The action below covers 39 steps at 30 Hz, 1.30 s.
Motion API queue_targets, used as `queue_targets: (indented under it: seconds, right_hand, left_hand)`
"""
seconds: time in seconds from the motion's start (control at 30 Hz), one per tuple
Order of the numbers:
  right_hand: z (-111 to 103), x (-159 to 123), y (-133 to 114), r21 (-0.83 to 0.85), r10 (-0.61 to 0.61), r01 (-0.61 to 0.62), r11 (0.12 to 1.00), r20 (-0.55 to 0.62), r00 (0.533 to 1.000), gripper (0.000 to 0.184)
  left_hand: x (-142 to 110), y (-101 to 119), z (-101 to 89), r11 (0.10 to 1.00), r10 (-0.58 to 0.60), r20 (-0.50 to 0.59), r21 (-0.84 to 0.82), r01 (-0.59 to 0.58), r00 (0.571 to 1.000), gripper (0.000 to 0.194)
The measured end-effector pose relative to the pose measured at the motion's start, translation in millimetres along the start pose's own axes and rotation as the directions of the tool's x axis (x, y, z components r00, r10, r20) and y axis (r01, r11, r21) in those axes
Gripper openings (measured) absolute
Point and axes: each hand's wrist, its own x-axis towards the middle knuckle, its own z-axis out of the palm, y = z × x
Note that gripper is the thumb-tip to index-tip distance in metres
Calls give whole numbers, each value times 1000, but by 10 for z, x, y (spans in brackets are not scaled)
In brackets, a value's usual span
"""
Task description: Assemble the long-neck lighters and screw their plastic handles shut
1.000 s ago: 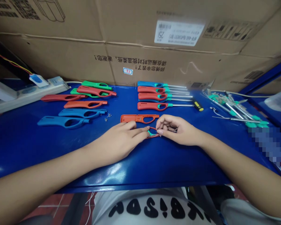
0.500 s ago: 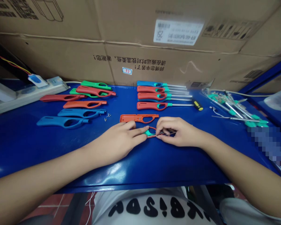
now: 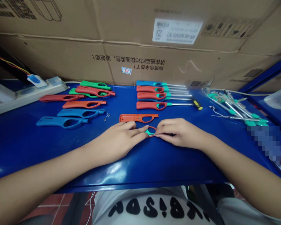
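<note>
An orange lighter handle half (image 3: 152,127) with a green trigger (image 3: 150,132) lies on the table between my hands, its rear part covered by fingers. My left hand (image 3: 119,139) is closed over that rear part, fingertips resting by the trigger. At the front of the loop, my right hand (image 3: 178,132) pinches a thin pale wire (image 3: 151,135) that follows the lower edge of the handle. Its fingers hide the wire's far end. Just beyond, a matching orange handle half (image 3: 133,118) lies apart from both hands.
Several lighter handle shells (image 3: 62,122) and small screws (image 3: 107,117) lie at left, near a power strip (image 3: 25,92). Lighters with metal tubes (image 3: 152,105) line the back beside a screwdriver (image 3: 197,104). Green-ended tube parts (image 3: 239,109) pile up at right. A cardboard box (image 3: 128,47) stands behind.
My right fingers have straightened and drawn together at the front of the loop. The dark thin piece formerly visible under them is hidden now. My left hand keeps its place.
</note>
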Motion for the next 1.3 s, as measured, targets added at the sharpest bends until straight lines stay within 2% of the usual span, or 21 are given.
queue_targets:
  seconds: [0.23,0.57,0.8,0.87,1.0,1.1,1.17,1.2,1.23,1.3]
  right_hand:
    - [-25,-20,-60,-194,34,-20,981,70,997,21]
    - [-43,-27,-57,-87,50,-46,995,47,998,19]
    - [-61,-26,-108,-285,35,0,959,118,992,26]
    - [-73,-28,-123,-263,46,-16,965,107,993,24]
    - [-108,-25,-110,-82,18,-13,997,50,999,25]
    - [-172,-28,-26,3,-3,4,1000,-88,996,20]
    - [-267,-57,80,-31,72,-83,996,-261,963,20]
    - [-337,-85,149,-74,143,-181,981,-362,921,20]
    - [-421,-126,228,-110,244,-328,938,-462,853,22]
    - [-625,-243,409,-200,372,-575,793,-589,717,26]
  left_hand:
    - [12,-10,-14,1000,8,26,7,-8,1000,30]
    - [2,2,3,1000,7,-12,27,-6,1000,34]
    - [18,-3,-20,1000,9,15,11,-9,1000,33]
    - [17,-7,-25,1000,6,27,5,-6,1000,34]
    - [14,-10,-27,1000,6,27,11,-6,1000,35]
    - [18,-15,-20,1000,13,8,15,-13,1000,36]
    - [21,-23,-12,1000,11,-1,-1,-11,1000,39]
    - [21,-28,-7,1000,6,-6,-11,-6,1000,39]
    - [20,-33,-1,1000,2,-8,-21,-2,1000,40]
    - [14,-46,13,999,3,-18,-34,-3,1000,40]
